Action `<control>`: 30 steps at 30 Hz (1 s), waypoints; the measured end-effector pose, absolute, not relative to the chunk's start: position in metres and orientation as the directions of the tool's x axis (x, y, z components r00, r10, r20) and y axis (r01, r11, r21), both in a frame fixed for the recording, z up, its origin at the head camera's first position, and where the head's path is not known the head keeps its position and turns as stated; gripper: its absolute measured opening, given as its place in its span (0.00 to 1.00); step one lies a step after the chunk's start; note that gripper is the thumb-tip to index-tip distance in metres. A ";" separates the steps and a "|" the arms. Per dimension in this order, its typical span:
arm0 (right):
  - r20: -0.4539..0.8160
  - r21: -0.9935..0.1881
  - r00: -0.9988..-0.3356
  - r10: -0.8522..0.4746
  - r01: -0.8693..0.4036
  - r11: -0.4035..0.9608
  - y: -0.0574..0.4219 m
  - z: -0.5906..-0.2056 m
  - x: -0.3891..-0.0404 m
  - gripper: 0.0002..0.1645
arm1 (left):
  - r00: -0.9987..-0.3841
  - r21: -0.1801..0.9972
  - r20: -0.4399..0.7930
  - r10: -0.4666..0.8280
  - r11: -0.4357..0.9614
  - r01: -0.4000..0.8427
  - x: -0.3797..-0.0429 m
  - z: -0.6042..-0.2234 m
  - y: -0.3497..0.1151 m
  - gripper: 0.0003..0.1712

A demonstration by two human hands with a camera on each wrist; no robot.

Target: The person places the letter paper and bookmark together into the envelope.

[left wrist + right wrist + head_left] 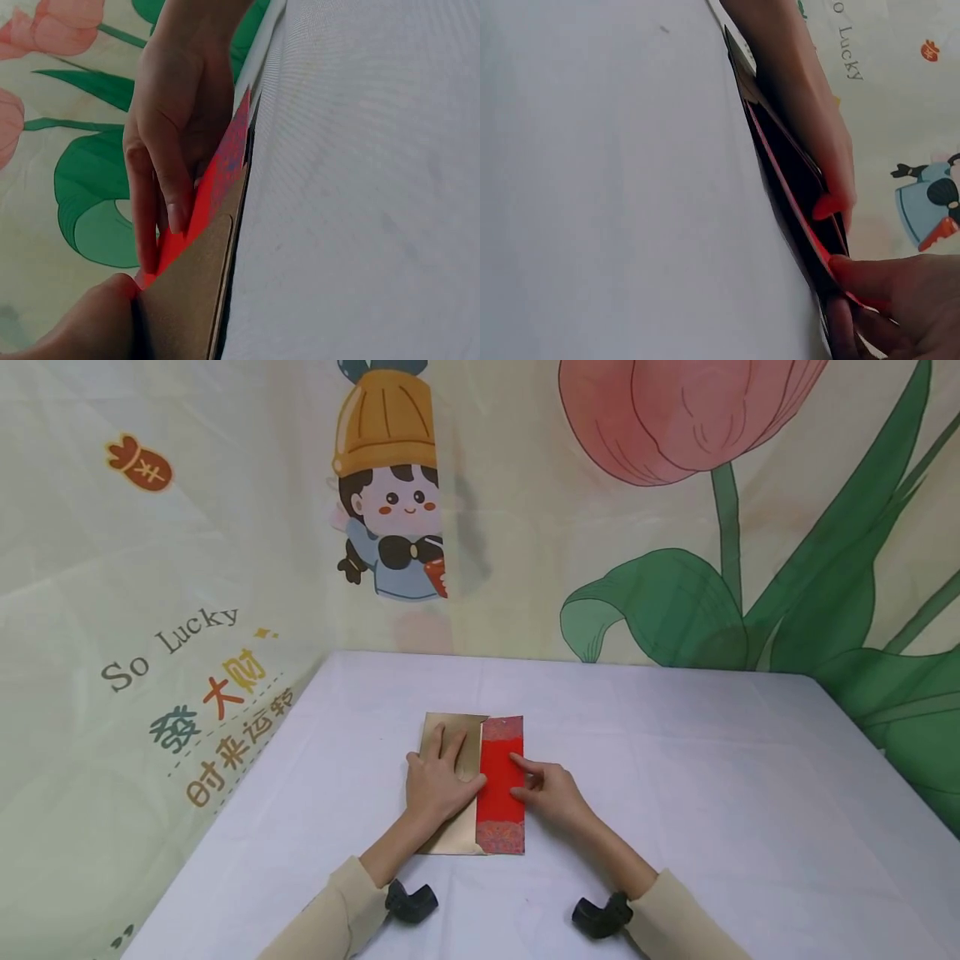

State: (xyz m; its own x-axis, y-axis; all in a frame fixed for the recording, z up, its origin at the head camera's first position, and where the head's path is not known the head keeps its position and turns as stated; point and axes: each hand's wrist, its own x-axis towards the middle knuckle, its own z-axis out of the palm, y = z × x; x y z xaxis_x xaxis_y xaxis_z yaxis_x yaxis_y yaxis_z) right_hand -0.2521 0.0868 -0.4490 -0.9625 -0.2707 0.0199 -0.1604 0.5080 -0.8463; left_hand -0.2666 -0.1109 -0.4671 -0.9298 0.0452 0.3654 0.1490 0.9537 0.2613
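Observation:
A flat gold-brown cover lies on the table, its inner side dark in the right wrist view. Beside its right-hand part shows a red paper piece with patterned bands at both ends. My left hand rests on the cover with fingers spread, its thumb reaching the border with the red paper. At the red paper's right edge, my right hand pinches it, thumb and fingers on either side of the sheet in the right wrist view. The red paper slants up from the cover in the left wrist view.
A white cloth covers the table. Behind it hangs a printed backdrop with a tulip and a cartoon figure. Black wrist devices sit by both sleeves, near the table's front.

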 end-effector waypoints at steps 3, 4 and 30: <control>0.089 -0.771 -0.949 -0.302 -0.257 0.583 0.080 -0.452 -0.253 0.37 | -0.928 0.261 0.369 0.052 0.953 0.157 -0.265 -0.467 -0.111 0.41; 0.103 -0.752 -0.945 -0.311 -0.278 0.597 0.078 -0.452 -0.253 0.39 | -0.929 0.261 0.367 0.054 0.952 0.159 -0.265 -0.467 -0.111 0.40; 0.087 -0.581 -0.806 -0.585 -0.518 0.627 0.069 -0.456 -0.276 0.60 | -0.933 0.220 0.350 0.079 0.962 0.163 -0.267 -0.463 -0.110 0.42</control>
